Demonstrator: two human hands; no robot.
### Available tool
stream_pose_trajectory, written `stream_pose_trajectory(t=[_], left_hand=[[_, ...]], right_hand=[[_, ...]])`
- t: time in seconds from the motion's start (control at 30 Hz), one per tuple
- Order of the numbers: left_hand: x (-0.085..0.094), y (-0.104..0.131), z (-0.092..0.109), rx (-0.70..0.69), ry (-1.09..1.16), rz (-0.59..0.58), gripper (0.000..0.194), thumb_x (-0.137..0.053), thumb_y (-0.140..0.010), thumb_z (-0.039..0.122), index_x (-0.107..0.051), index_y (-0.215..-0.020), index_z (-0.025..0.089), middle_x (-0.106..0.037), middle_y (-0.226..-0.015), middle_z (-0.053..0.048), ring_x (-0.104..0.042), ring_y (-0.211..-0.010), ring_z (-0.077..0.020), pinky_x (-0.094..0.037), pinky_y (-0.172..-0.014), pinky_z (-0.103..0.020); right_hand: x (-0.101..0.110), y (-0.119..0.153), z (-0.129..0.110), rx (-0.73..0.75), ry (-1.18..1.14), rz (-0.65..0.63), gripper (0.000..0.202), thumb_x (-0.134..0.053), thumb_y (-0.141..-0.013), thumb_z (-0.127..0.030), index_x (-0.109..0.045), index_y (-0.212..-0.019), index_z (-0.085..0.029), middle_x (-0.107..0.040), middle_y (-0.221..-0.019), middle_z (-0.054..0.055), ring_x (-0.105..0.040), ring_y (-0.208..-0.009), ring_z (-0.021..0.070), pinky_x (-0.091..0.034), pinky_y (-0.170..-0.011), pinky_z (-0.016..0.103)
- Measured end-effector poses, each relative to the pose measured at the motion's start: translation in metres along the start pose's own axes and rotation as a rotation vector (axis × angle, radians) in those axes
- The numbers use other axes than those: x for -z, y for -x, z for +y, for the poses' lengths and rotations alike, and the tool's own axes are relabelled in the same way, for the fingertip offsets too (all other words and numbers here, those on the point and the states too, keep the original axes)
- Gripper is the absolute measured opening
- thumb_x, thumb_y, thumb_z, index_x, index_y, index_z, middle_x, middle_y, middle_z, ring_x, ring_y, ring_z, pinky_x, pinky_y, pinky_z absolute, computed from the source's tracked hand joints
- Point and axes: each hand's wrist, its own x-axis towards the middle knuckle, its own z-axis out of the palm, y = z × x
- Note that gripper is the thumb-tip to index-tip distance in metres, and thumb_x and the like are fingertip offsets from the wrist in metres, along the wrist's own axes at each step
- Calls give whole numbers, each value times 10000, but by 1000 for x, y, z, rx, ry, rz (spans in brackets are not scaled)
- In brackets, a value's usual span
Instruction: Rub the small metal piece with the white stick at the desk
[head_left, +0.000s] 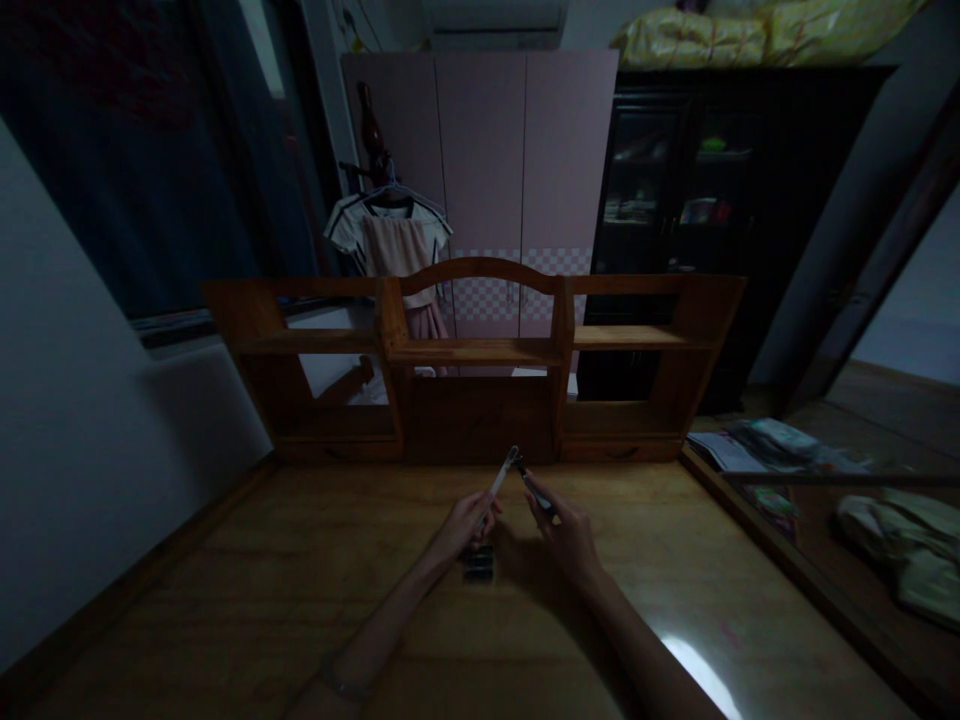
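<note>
My left hand [463, 525] is closed around a slim white stick [500, 480] that slants up and to the right. The stick ends in a small pale loop or head, too dim to make out. Between the fingers of my right hand [568, 535] is a slim dark tool [526, 480], tilted up and to the left. The two tips meet or nearly meet above the wooden desk [360, 620]; I cannot tell if they touch. Just below my left hand, several small dark pieces [478, 568] lie on the desktop, their kind unclear.
A wooden shelf unit [480, 350] stands along the desk's back edge. White wall [67, 400] borders the left side. Past the right edge lie papers [727, 452] and a pale cloth bundle [911, 550]. Behind are a pink wardrobe [480, 150] and a black cabinet [720, 270].
</note>
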Motion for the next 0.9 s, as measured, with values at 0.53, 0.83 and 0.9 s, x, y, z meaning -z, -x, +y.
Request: stream_pose_trajectory(t=[0.53, 0.83, 0.9], left_hand=[[-6, 2, 2, -7, 14, -142, 466, -416, -829, 594, -509, -924, 147, -583, -514, -2, -486, -321, -99, -323, -305, -157], [-9, 8, 7, 6, -15, -179, 502, -394, -828, 610, -516, -940, 135, -649, -576, -57, -543, -348, -128, -355, -318, -172], [-9, 8, 7, -5, -16, -171, 497, -394, -830, 604, -518, -939, 135, -653, -576, -62, -543, -344, -133, -354, -316, -176]], right_hand=[[0, 1, 2, -3, 68, 28, 377, -466, -907, -358, -512, -1277, -308, -672, -1059, 19, -670, -759, 177, -526, -695, 280], [1, 1, 4, 26, 111, 56, 377, -468, -902, -374, -536, -1261, -281, -696, -971, 45, -670, -733, 187, -525, -670, 274], [1, 1, 4, 16, 108, 66, 370, -474, -899, -375, -553, -1246, -275, -701, -944, 48, -671, -728, 190, -528, -681, 279]])
